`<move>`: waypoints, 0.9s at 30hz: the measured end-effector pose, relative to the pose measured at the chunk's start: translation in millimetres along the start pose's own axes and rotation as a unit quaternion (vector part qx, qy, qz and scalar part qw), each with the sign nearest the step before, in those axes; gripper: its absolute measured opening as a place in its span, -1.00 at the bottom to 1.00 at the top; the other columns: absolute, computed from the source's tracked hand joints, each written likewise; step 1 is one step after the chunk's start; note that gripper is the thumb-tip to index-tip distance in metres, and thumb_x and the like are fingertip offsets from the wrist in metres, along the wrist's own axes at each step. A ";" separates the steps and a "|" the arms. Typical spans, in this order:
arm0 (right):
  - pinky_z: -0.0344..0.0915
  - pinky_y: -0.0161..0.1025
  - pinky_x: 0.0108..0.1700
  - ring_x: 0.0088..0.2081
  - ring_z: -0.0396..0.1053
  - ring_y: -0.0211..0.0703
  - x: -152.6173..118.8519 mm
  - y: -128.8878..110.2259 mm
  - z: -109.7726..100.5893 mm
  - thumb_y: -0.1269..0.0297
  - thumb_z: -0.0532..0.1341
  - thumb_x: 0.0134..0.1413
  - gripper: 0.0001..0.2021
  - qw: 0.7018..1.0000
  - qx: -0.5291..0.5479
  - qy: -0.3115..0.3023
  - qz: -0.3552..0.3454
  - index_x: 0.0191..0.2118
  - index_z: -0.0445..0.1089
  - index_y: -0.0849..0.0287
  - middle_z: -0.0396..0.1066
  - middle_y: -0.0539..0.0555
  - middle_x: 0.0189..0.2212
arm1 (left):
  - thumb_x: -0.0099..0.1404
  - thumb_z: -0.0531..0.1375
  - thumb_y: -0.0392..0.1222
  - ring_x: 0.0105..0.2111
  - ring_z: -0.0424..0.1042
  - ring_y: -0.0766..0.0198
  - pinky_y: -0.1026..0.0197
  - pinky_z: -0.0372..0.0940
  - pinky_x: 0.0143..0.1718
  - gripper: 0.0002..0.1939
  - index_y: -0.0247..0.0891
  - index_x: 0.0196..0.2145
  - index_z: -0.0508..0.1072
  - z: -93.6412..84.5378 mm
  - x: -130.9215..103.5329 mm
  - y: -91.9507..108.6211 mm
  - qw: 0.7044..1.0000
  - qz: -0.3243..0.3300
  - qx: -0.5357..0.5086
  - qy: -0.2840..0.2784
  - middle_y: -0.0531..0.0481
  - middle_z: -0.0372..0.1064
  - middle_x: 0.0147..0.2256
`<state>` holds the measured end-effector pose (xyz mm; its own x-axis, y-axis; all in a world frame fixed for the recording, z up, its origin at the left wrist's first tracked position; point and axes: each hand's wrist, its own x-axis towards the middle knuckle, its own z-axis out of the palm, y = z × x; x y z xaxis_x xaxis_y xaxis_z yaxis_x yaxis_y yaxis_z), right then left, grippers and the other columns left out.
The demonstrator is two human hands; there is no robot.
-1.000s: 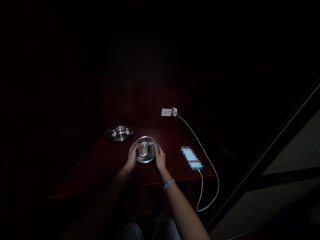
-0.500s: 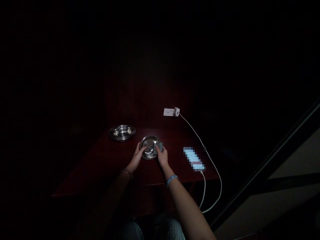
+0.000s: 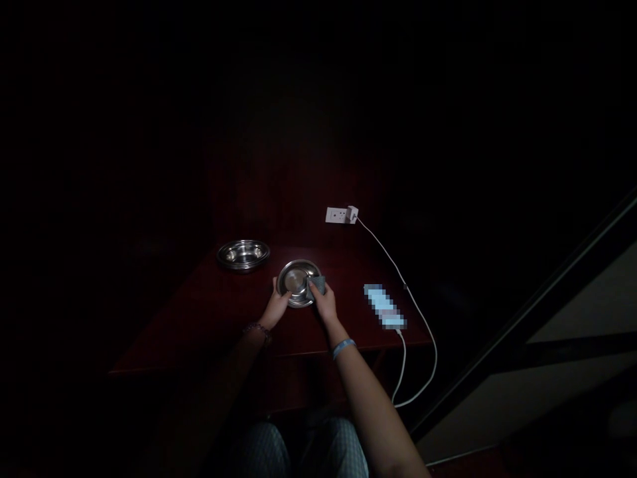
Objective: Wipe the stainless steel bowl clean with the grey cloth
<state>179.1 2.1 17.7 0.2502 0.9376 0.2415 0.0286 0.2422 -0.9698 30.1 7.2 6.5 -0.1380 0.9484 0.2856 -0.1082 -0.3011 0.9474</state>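
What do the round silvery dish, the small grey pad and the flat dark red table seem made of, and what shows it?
Round silvery dish: polished metal, possibly stainless steel; bright reflections ring it.
Small grey pad: perhaps cloth or sponge; looks matte, too small to settle.
Flat dark red table: perhaps varnished wood; faint sheen, though laminate could look alike.

No legible lettering; no readable numbers

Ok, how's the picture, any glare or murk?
Head view: most of the frame nearly black; head view: bright glints on the held dish and the nested dishes at left; head view: glowing device pixelated, unreadable.
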 end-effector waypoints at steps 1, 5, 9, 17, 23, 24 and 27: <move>0.37 -0.23 -0.12 -0.24 0.48 -0.10 0.0 -0.3 -1.0 -0.01 0.30 -0.09 -0.56 1.000 0.021 -0.018 0.012 -0.18 0.48 0.27 0.56 0.13 -0.25 | 0.11 0.21 -0.27 0.11 0.32 0.13 0.04 0.12 0.23 -0.49 -0.23 0.04 0.23 0.2 0.3 0.4 1.000 -0.010 -0.005 0.005 -0.11 0.38 -0.01; 0.40 -0.22 -0.08 -0.22 0.51 -0.09 -3.3 -4.2 -3.8 -0.01 0.33 -0.13 -0.57 0.993 0.063 -0.081 0.052 -0.21 0.51 0.24 0.57 0.13 -0.25 | 0.16 0.18 -0.26 0.16 0.30 0.16 0.08 0.12 0.24 -0.50 -0.21 0.07 0.25 2.6 2.6 1.9 0.998 -0.033 -0.049 0.037 -0.10 0.38 0.05; 0.40 -0.17 -0.03 -0.17 0.51 -0.05 -8.3 -8.8 -1.7 0.05 0.36 -0.14 -0.59 0.995 0.031 -0.098 0.018 -0.18 0.52 0.22 0.57 0.14 -0.20 | 0.16 0.22 -0.18 0.13 0.34 0.13 0.04 0.14 0.23 -0.53 -0.21 0.04 0.33 3.3 5.1 4.0 0.991 -0.037 -0.118 0.055 -0.12 0.40 0.06; 0.39 -0.21 -0.05 -0.12 0.52 -0.05 -19.5 -12.5 6.1 0.07 0.23 0.04 -0.65 0.999 -0.038 -0.022 -0.002 -0.18 0.52 0.23 0.57 0.15 -0.17 | -0.01 0.36 -0.04 0.05 0.43 0.00 -0.05 0.20 0.18 -0.46 -0.32 -0.07 0.48 4.2 -12.9 18.9 0.987 -0.052 -0.149 0.013 -0.18 0.51 -0.03; 0.40 -0.26 -0.11 -0.12 0.53 -0.07 -37.0 -20.4 7.6 0.04 0.18 0.11 -0.62 0.999 -0.047 0.002 -0.011 -0.14 0.52 0.24 0.57 0.16 -0.17 | -0.06 0.37 -0.18 0.00 0.46 0.05 -0.06 0.20 0.20 -0.54 -0.33 -0.15 0.48 6.2 -33.5 29.1 0.998 -0.010 -0.068 0.010 -0.16 0.53 -0.07; 0.40 -0.27 -0.13 -0.13 0.53 -0.07 -40.2 -22.8 7.4 0.04 0.18 0.12 -0.63 0.998 -0.061 0.001 -0.010 -0.15 0.52 0.22 0.57 0.15 -0.18 | -0.05 0.37 -0.20 0.00 0.47 0.05 -0.06 0.22 0.20 -0.55 -0.33 -0.15 0.47 4.9 -36.5 29.1 0.998 -0.013 -0.061 0.017 -0.16 0.53 -0.08; 0.37 -0.27 -0.16 -0.14 0.53 -0.04 -49.4 -29.9 6.8 0.00 0.18 0.14 -0.65 0.988 -0.156 0.001 0.006 -0.21 0.55 0.16 0.58 0.15 -0.24 | 0.01 0.35 -0.19 -0.08 0.51 0.05 -0.11 0.36 0.06 -0.53 -0.30 -0.09 0.44 -1.4 -45.1 28.6 0.996 -0.056 -0.059 0.024 -0.16 0.54 -0.15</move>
<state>159.3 -49.7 35.0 0.2546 0.9393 0.2298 0.3228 0.1414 -0.9358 31.9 -44.3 20.5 -0.1640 0.9719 0.1687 -0.2412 -0.2053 0.9485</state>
